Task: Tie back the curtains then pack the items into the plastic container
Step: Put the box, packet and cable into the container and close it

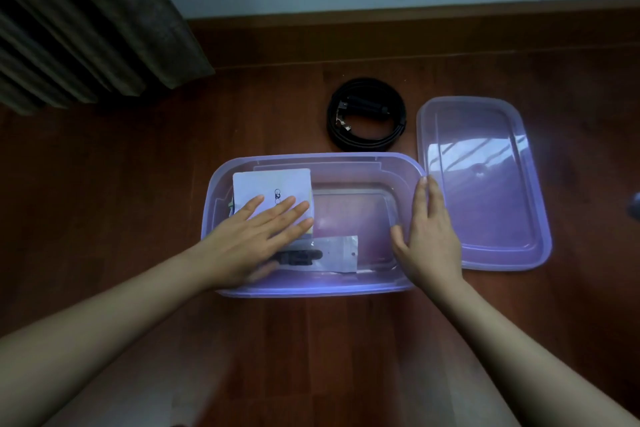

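Head view, looked down onto a reddish wooden floor (138, 184); found the plastic container (311, 290), translucent purple and uncovered, lying lengthwise just in front of the person; found its lid (485, 184) flat on the floor against the container's right end. Saw the left hand (256, 239) inside the container, fingers straight and spread, pressed flat on a white packet (270, 184) in the left part; noticed a clear sachet (341, 253) with something black in it near the front wall, partly under that hand's thumb side. Saw the right hand (429, 236) at the container's right rim, fingers straight and held together, fingertips touching the far right corner, thumb splayed over the inside; gripped nothing. Spotted a black coil (367, 118), strap or cable, could not tell which, on the floor just behind the container, outside it. Noted a dark pleated curtain (86, 28) hanging at far left; could not tell whether tied.
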`<move>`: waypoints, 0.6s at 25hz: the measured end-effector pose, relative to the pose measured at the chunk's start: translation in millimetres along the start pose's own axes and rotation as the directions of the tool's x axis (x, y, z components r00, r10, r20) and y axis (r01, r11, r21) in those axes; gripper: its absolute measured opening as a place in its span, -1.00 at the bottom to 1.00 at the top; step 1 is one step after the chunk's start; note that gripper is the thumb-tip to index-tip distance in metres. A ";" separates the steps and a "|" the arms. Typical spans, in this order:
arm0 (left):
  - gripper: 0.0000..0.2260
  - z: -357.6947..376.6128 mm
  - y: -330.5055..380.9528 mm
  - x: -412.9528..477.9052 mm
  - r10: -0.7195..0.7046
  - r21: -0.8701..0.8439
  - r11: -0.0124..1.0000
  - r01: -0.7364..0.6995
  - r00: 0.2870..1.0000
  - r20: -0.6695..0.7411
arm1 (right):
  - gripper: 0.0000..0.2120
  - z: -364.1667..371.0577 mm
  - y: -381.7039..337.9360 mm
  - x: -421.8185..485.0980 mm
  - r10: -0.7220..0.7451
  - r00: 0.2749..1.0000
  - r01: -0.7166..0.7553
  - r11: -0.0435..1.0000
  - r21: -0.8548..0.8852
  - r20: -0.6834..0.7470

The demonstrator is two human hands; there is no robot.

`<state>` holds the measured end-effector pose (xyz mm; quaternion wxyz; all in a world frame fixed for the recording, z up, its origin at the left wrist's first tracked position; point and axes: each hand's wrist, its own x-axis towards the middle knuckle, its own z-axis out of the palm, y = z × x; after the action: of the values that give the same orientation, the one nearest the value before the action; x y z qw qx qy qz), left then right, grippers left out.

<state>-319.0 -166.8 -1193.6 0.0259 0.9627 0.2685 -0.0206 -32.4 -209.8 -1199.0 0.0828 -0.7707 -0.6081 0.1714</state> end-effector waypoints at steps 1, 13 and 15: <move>-0.30 -8.0 0.0 5.2 -0.033 -0.135 0.990 0.030 0.999 -0.019 | -0.26 0.6 0.6 0.2 -0.002 1.000 0.002 1.000 0.006 -0.003; -0.33 -10.1 -71.6 223.0 -0.782 -0.538 0.143 0.831 0.429 0.453 | -0.24 -0.1 -1.2 0.6 0.014 1.000 -0.013 0.999 0.031 -0.012; -0.35 0.0 -72.1 230.7 -0.763 -0.559 0.009 0.829 0.368 0.532 | -0.24 1.8 0.0 0.5 0.011 1.000 -0.010 0.999 0.037 -0.025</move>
<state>-159.1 13.9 -1208.8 0.4266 0.5204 0.7382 0.0475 -33.0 -209.5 -1200.7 0.1036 -0.7742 -0.5998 0.1734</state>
